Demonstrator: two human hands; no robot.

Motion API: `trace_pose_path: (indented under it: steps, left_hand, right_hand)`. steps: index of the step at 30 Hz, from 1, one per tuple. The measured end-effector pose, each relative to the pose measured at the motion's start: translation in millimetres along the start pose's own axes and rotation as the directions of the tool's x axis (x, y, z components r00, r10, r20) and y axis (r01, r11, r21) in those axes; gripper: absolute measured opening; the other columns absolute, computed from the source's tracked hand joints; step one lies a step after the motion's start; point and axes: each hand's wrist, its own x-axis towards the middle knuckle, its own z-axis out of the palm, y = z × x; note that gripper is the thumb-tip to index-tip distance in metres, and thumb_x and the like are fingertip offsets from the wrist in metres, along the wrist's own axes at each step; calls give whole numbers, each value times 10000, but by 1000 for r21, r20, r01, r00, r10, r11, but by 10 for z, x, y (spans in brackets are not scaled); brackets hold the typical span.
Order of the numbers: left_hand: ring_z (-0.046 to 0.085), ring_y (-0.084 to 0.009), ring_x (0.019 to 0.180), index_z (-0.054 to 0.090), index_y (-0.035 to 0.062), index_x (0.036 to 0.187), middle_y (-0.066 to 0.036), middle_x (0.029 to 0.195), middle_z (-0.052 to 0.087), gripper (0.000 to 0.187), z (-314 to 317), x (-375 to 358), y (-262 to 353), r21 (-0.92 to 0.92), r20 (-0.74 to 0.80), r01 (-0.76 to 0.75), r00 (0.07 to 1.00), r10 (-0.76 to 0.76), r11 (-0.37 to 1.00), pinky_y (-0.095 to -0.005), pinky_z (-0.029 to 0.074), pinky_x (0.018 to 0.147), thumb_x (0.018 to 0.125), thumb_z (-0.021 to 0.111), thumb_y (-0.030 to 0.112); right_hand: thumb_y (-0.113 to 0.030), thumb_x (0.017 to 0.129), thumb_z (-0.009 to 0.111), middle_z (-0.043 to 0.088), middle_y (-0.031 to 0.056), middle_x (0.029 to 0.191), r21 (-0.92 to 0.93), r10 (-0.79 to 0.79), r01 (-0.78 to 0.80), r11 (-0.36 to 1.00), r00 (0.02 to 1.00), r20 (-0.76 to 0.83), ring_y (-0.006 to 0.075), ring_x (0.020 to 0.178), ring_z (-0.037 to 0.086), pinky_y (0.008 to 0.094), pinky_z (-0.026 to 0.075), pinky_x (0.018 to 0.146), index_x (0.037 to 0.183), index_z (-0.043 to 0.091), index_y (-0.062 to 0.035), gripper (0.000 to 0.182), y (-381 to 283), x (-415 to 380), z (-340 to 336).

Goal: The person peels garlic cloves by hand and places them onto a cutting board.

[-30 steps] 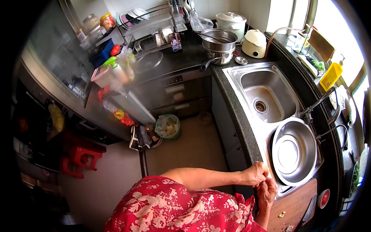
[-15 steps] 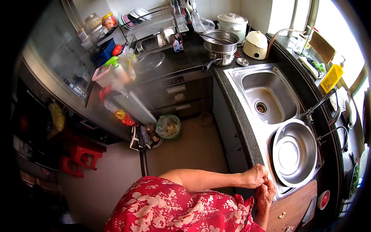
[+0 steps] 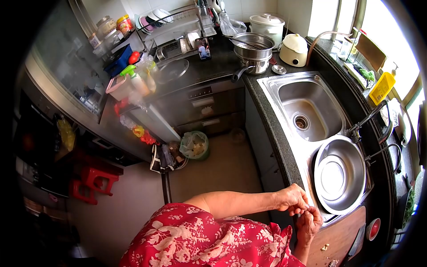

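My left hand (image 3: 291, 199) and my right hand (image 3: 308, 222) meet at the counter's front edge, just beside the steel basin (image 3: 340, 174) that sits in the near sink bowl. Their fingertips pinch a small pale piece (image 3: 304, 211) between them; it is too small to identify. My left forearm reaches across above my red floral dress (image 3: 209, 240). A wooden cutting board (image 3: 340, 238) lies right of my right hand, with a few small pale bits (image 3: 325, 246) on it.
The far sink bowl (image 3: 307, 109) stands bare, with a tap (image 3: 369, 118) at the right. Stacked pots (image 3: 252, 51), a rice cooker (image 3: 267, 24) and a kettle (image 3: 293, 49) crowd the back counter. A bagged bin (image 3: 193, 144) and red stools (image 3: 91, 182) are on the floor.
My hands have shifted slightly at the counter edge; the right hand has dropped a little below the left, still pinching the small piece.
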Motion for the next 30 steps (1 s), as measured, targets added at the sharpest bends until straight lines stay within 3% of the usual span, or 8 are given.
trace_pose_path:
  steps: [3,5,11,15,17,20,24,30]
  left_hand:
    - [522,-97,402,565,-31,738,-81,557,554,51,8,5,4,-66,-39,27,999,-29,997,-208,398,311,732,607,-2]
    - [517,-92,398,566,-30,730,-79,558,555,52,23,-13,7,102,-56,-112,991,118,988,-204,390,306,739,601,8]
    - [511,-85,389,564,-36,698,-73,555,552,89,67,-35,70,331,-35,-165,982,187,929,-197,394,309,747,602,27]
    - [520,-92,399,564,-35,724,-85,567,560,77,54,-35,75,234,5,-149,988,152,961,-197,400,312,761,590,27]
    - [529,-102,409,559,-34,774,-103,586,570,65,33,-21,46,57,19,-110,994,109,992,-203,410,318,779,576,29]
    - [534,-111,414,550,-32,817,-115,598,575,63,-23,28,9,-40,56,-23,998,25,999,-209,419,324,789,564,23]
    - [530,-109,412,547,-32,830,-109,593,570,84,13,4,-10,-57,47,-11,999,14,998,-211,419,326,790,573,36]
    - [530,-100,422,556,-45,797,-85,581,553,92,64,8,-39,195,-30,-191,979,201,962,-209,417,326,781,572,44]
  right_hand:
    - [-84,837,494,429,-26,501,6,39,-39,999,999,-23,26,384,342,174,229,348,802,537,7,106,-75,1,42]
    - [-96,845,498,415,-34,506,-11,41,-41,999,999,5,19,376,316,168,216,344,818,527,0,104,-44,15,25]
    - [-108,853,505,399,-37,506,15,76,-77,997,995,61,17,364,286,164,202,334,829,513,-5,106,-57,27,5]
    - [-92,824,520,429,-22,502,148,132,-136,980,991,32,34,371,334,170,232,346,800,524,-2,93,-103,35,9]
    - [-89,821,518,426,-21,499,177,137,-143,974,990,45,33,367,329,170,229,342,789,519,-4,92,-118,43,-6]
    - [-84,818,514,422,-20,494,191,123,-130,973,991,51,33,360,319,171,222,335,776,513,-3,91,-143,40,4]
    - [-75,817,511,416,-17,488,220,91,-102,970,994,59,36,351,312,176,222,330,774,511,4,90,-142,44,-14]
    - [-62,820,502,423,-12,486,86,58,-61,994,998,34,36,352,323,179,226,332,800,521,18,84,-83,37,-51]
